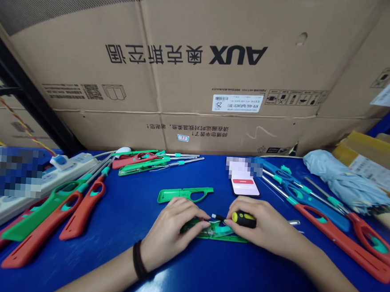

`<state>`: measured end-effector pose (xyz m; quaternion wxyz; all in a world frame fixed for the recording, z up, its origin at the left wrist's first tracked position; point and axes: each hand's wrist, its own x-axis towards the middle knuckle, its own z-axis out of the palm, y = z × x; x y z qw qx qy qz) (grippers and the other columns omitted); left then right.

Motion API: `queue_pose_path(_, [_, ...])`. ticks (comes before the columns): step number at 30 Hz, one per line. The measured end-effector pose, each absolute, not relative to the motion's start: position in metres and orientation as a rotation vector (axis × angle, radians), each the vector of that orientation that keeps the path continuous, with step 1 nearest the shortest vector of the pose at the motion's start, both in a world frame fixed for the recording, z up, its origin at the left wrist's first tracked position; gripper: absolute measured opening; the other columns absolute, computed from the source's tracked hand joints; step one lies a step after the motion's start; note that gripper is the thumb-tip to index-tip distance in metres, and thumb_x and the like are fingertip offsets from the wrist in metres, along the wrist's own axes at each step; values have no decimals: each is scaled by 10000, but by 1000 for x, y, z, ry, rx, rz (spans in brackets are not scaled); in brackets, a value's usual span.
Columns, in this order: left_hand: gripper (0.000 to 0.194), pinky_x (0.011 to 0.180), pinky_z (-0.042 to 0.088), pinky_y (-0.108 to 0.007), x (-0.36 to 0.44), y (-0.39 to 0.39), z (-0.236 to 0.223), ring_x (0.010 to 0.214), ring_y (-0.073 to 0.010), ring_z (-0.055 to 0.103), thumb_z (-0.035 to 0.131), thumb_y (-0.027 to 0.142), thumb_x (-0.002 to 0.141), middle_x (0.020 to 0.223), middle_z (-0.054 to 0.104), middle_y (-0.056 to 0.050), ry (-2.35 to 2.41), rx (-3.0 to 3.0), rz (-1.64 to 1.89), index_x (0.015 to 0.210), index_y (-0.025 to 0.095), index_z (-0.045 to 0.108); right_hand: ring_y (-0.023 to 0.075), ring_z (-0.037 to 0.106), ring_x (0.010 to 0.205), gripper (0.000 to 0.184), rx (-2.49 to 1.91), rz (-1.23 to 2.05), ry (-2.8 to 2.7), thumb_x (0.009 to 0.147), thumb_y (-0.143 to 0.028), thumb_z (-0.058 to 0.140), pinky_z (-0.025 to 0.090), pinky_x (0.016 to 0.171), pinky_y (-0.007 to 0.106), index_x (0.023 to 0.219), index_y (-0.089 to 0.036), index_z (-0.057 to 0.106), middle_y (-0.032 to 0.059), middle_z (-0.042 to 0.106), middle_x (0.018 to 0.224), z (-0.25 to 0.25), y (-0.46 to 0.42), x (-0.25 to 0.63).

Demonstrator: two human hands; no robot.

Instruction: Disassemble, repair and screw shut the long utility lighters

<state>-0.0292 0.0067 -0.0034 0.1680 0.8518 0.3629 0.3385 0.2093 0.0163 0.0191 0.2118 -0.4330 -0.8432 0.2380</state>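
Observation:
My left hand (pixel 176 227), with a dark band at the wrist, grips the opened green lighter body (pixel 214 233) between thumb and fingers on the blue table. Small inner parts and a pale green trigger piece show in that shell. My right hand (pixel 259 221) is closed around a short yellow-and-black handle, seemingly a screwdriver (pixel 244 219). Near its fingertips, just above the shell, is a small black piece (pixel 218 217) with a pale tip; whether it belongs to the screwdriver I cannot tell. A loose green cover half (pixel 168 196) lies just beyond my left hand.
Whole long-necked lighters, such as a red one (pixel 83 211), lie at left beside a white power strip (pixel 48 187). More lighters, including a red one (pixel 342 243), lie at right near a folded umbrella (pixel 342 181). Behind are a phone (pixel 244 188) and a large carton (pixel 185 87).

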Motion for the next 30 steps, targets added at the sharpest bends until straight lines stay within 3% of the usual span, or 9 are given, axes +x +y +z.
queue_pose_path(7, [67, 804, 406, -319, -29, 7, -3, 811, -156, 587, 610, 272, 886, 860, 669, 18, 1052, 2412, 966, 938, 231, 617, 146, 616, 770, 56, -1206, 667, -2341, 851, -254, 582, 439, 723, 245, 832, -231, 629, -10, 665, 870, 18, 13, 206])
queue_pose_path(11, [374, 810, 413, -348, -28, 6, -1, 817, -189, 591, 761, 422, 718, 868, 658, 7, 1091, 2418, 890, 989, 223, 598, 139, 611, 744, 65, -1249, 626, -2296, 850, -279, 586, 428, 690, 238, 818, -237, 623, -28, 669, 822, 20, 15, 209])
queue_pose_path(13, [435, 831, 405, -365, -28, 6, 0, 833, -202, 587, 791, 421, 672, 884, 657, 4, 1088, 2444, 855, 1001, 221, 589, 136, 611, 734, 69, -1260, 629, -2284, 849, -288, 588, 422, 675, 234, 810, -241, 620, -36, 674, 804, 20, 16, 210])
queue_pose_path(18, [268, 857, 380, -376, -27, 6, 1, 845, -199, 575, 741, 295, 739, 893, 664, 11, 1084, 2468, 808, 942, 222, 582, 141, 610, 728, 67, -1280, 626, -2278, 836, -287, 600, 417, 665, 236, 797, -237, 623, -31, 683, 811, 17, 19, 210])
queue_pose_path(30, [216, 873, 377, -393, -29, 8, -3, 846, -206, 577, 701, 364, 790, 881, 664, 2, 1158, 2481, 762, 910, 227, 587, 131, 587, 648, 101, -1318, 563, -2216, 838, -316, 585, 398, 609, 236, 789, -237, 624, -37, 665, 729, 23, 20, 214])
